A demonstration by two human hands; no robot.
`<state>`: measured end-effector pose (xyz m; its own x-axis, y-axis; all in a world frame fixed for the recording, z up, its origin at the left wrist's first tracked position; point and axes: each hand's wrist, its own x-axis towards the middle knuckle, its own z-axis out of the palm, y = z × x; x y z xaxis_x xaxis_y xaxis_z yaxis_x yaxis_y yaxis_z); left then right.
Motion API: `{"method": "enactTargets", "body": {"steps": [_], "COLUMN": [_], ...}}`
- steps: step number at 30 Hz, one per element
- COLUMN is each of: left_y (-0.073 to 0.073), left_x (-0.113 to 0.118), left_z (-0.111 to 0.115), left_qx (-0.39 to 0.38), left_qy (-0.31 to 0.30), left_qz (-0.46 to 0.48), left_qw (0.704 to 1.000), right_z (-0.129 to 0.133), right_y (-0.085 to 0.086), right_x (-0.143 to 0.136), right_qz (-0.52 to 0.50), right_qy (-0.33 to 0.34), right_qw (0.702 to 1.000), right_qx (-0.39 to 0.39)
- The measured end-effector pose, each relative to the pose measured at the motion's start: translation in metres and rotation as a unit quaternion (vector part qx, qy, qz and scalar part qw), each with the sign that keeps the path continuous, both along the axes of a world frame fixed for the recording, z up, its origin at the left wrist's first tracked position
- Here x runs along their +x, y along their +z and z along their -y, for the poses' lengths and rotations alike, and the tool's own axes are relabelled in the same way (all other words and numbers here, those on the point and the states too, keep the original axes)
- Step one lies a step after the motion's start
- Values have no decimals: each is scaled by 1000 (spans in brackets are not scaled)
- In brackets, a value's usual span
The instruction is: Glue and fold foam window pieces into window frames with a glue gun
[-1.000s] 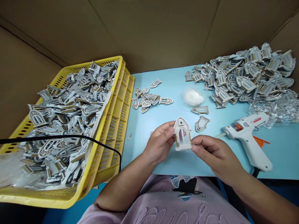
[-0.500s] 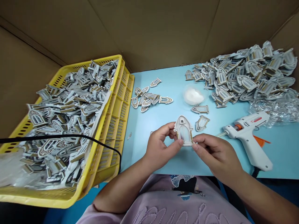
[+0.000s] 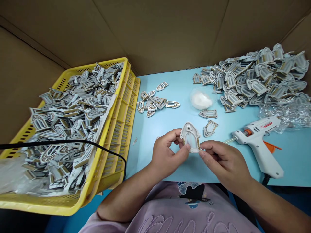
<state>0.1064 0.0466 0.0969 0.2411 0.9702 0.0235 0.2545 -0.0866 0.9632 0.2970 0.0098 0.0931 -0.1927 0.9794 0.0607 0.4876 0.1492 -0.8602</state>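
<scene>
Between my hands is a small white arched window frame (image 3: 190, 134) with gold edging, held up over the table with its hollow side towards me. My left hand (image 3: 167, 152) pinches its left side and lower part, thumb across the front. My right hand (image 3: 224, 161) is closed at its lower right corner, thumb and forefinger gripping there. Just beyond my right hand, two more window frames (image 3: 210, 128) lie on the table. A clear dish (image 3: 202, 98) of white material stands behind them. The white glue gun (image 3: 259, 136) rests to the right, its nozzle pointing left.
A yellow crate (image 3: 126, 97) full of similar frames stands at the left, a black cable (image 3: 97, 145) across it. Several frames (image 3: 155, 104) lie mid-table. At the back right are a large heap of frames (image 3: 262, 76) and crumpled clear plastic (image 3: 289, 115). Cardboard walls (image 3: 170, 32) enclose the table.
The held window frame has shifted very slightly left and down, with both hands keeping their grip. Everything else stays in place.
</scene>
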Motion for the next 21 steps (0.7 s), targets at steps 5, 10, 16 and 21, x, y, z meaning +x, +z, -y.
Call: {"method": "enactTargets", "body": {"steps": [5,10,16,21], "left_y": [0,2,5,2], "left_x": [0,2,2,0], "left_z": [1,1,1,1], "left_qx": [5,-1,-3,2], "left_qy": [15,22,20,12], "left_qz": [-19,-24,-28,-12], "left_qw": [1000,999,999,1000], "right_z": [-1,-2,-2,-3], "right_y": [2,2,2,2], "right_x": [-1,-2,-2,-3], "right_qz": [6,10,4,7], "right_qy": [5,6,7,12], "right_qw": [1000,999,999,999], "right_qx": [14,33,41,43]}}
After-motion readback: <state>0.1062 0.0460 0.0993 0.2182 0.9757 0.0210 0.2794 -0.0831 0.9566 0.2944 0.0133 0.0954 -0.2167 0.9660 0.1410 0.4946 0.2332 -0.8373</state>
